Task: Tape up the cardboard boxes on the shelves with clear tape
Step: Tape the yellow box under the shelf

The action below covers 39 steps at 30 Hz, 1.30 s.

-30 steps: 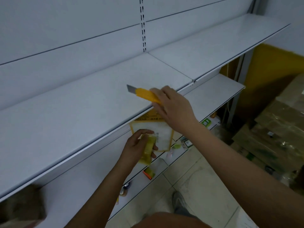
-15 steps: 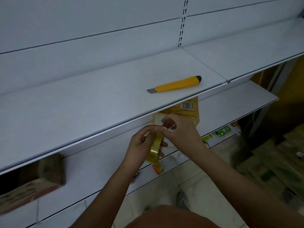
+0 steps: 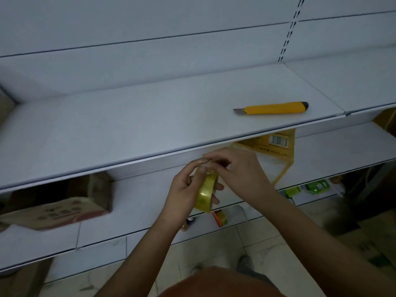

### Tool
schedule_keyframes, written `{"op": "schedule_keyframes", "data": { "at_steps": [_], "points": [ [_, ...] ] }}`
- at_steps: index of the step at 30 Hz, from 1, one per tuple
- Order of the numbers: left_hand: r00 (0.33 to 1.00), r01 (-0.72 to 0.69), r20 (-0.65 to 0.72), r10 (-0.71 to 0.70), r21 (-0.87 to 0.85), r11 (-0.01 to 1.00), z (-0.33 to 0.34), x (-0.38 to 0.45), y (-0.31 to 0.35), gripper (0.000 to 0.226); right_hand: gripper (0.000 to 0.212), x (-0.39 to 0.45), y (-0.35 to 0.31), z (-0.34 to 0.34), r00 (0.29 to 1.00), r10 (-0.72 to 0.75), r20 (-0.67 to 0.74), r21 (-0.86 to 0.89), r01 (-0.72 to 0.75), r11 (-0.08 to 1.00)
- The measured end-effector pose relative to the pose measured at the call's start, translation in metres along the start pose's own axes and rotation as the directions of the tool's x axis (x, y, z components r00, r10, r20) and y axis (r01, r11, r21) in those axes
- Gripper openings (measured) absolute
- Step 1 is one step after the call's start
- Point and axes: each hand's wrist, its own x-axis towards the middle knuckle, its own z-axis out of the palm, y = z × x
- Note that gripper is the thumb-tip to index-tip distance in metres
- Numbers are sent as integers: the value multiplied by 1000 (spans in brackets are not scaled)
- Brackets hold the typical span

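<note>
Tape: roll point(image 3: 206, 192) held edge-on, upright, below upper shelf point(image 3: 128, 125) lip.
Left hand point(image 3: 186, 190): wrapped round roll.
Right hand point(image 3: 240, 168): fingertips pinched at roll's top.
Knife point(image 3: 273, 108): laid lengthwise on upper shelf, blade pointing left.
Box point(image 3: 53, 211): on lower shelf, left.

Place: I'm looking at a shop or stockroom.
Shelving: long white metal shelves point(image 3: 150, 125) with a slotted upright point(image 3: 289, 31).
Stock: a cardboard box point(image 3: 53, 211) on a lower shelf, small packaged goods point(image 3: 317, 186).
Floor: pale tiles point(image 3: 246, 243).
</note>
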Motion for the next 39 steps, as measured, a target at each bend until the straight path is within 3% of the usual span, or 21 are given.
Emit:
{"op": "schedule_keyframes", "data": {
  "at_steps": [2, 6, 11, 17, 21, 24, 28, 32, 33, 37, 39],
  "points": [
    [1000, 6, -12, -6, -13, 1000, -7, -6, 0, 31, 10, 7, -6, 3, 997, -81, -8, -40, 81, 996],
    [986, 54, -162, -44, 60, 997, -16, -11, 1, 47, 8, 23, -14, 11, 957, -287, -47, -163, 276, 947],
    [988, 77, -138, -68, 57, 995, -5, -5, 12, 31, 4, 42, -13, 18, 874, -453, -176, -235, 410, 881],
    [976, 83, -202, -81, 0, 997, 14, 8, 6, 31, 5, 49, -3, 8, 894, -393, -214, -196, 355, 914],
    [977, 145, -145, -155, -77, 986, 35, 23, 8, 23, 7, 55, 7, -8, 907, -374, -196, -236, 327, 915],
    [976, 168, -127, -178, -82, 982, 41, 30, 4, 17, 3, 62, 16, -14, 945, -295, -143, -166, 271, 948],
    [957, 235, -130, -258, -169, 957, 41, 37, 4, 33, 5, 67, 21, -13, 969, -225, -100, -108, 214, 971],
    [926, 300, -145, -349, -278, 913, 36, 49, 7, 54, 47, 66, 22, -12, 984, -151, -97, -139, 137, 981],
    [924, 297, -166, -345, -260, 919, 34, 53, 6, 58, 49, 67, 22, -12, 985, -145, -94, -135, 132, 982],
    [874, 351, -303, -379, -144, 925, 31, 63, 9, 76, 29, 64, 25, -6, 953, -282, -112, -295, 240, 925],
    [858, 376, -336, -388, -104, 921, 32, 68, 10, 70, 31, 56, 28, -1, 932, -333, -144, -348, 267, 898]
  ]
}}
